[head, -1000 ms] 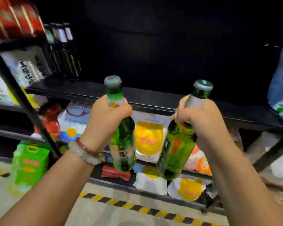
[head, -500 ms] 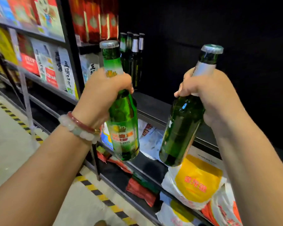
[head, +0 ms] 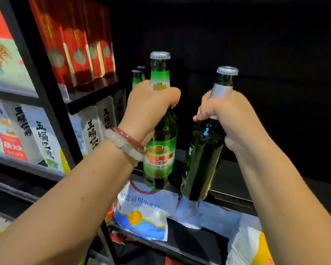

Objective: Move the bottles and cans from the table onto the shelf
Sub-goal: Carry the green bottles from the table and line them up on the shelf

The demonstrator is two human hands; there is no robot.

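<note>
My left hand (head: 148, 109) grips a light green beer bottle (head: 160, 155) by its neck and shoulder; the bottle is upright, its base at the front edge of the black shelf (head: 231, 173). My right hand (head: 231, 119) grips a darker green bottle (head: 203, 159) by its neck, tilted with the base toward me, hanging just in front of the same shelf edge. Behind my left hand two more green bottles (head: 139, 76) stand on the shelf, mostly hidden.
Red boxes (head: 78, 46) fill the upper shelf at left, white bags with black characters (head: 92, 129) sit below them. A black upright post (head: 46, 96) divides the shelving. Flour bags (head: 143, 213) lie on the lower shelf under the bottles. The shelf stretches dark to the right.
Both hands have carried their bottles forward and closer to the black shelf. The left bottle now reaches the shelf edge, and the view has closed in on the shelving.
</note>
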